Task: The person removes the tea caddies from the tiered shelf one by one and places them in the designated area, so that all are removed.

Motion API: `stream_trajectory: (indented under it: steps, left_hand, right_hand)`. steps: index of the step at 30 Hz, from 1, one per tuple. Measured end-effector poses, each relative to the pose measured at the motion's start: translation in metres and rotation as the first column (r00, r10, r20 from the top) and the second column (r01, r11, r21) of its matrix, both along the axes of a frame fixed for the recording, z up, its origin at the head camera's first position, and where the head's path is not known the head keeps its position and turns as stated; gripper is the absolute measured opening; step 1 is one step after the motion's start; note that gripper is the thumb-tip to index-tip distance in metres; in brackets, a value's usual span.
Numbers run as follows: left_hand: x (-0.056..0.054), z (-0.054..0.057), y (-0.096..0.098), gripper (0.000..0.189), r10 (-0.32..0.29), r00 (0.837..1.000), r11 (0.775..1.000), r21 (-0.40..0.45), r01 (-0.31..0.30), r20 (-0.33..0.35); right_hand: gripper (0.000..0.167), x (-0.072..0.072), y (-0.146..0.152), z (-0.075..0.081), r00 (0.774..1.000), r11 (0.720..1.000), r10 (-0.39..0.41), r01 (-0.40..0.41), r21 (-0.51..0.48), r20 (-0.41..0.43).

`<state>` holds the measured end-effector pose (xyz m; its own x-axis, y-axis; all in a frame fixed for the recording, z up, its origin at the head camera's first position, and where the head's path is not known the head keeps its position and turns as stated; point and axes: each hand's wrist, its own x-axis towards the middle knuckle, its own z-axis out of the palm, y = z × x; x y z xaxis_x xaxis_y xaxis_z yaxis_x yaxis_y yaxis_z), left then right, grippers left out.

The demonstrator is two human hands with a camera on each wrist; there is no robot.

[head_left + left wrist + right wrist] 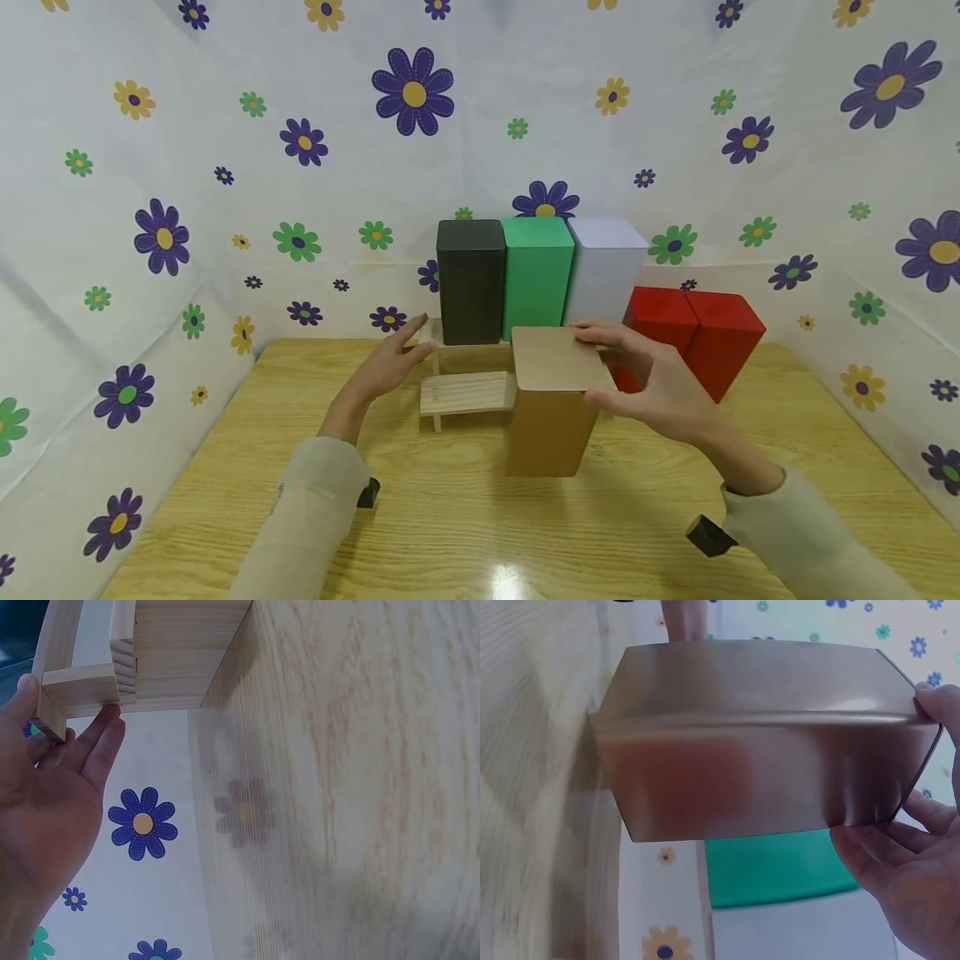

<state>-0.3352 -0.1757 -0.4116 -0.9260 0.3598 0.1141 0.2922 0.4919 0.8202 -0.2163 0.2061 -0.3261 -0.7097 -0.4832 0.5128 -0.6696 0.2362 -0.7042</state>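
In the head view, my right hand [663, 387] grips the top end of a gold-brown box [553, 433], thumb on the near side and fingers on the far side. The box is upright in front of a two-tier wooden stand [465, 396] and hides part of it. Whether its base touches the table cannot be told. My left hand [52, 817] holds the left end of the stand's upper tier between thumb and fingers. A black box [471, 292], a green box [536, 283] and a white box [603, 271] stand in a row on that tier.
Two red boxes [723, 342] stand side by side to the right of the stand. The wooden table [420, 533] ends at a flower-patterned cloth [337, 150], which closes in the back and both sides.
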Motion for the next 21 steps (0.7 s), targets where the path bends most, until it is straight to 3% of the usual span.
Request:
stream_trajectory:
  steps: [11, 16, 21]
  left_hand:
    - [0.002, 0.002, 0.001, 0.069, 0.002, 1.0, 1.0, 0.0, -0.002, 0.008]
    - [0.002, 0.002, 0.001, 0.069, 0.003, 1.0, 1.0, 0.0, -0.003, 0.006]
    - [0.001, 0.001, 0.001, 0.069, 0.006, 1.0, 1.0, 0.008, -0.006, 0.009]
  right_hand:
    - [0.066, 0.009, 0.045, 0.005, 0.999, 0.999, -0.029, 0.03, 0.015, -0.038]
    - [0.065, 0.011, 0.066, 0.003, 0.998, 0.996, 0.058, -0.058, -0.061, -0.005]
    - [0.067, 0.011, 0.088, 0.004, 0.997, 0.994, 0.072, -0.07, -0.084, 0.028]
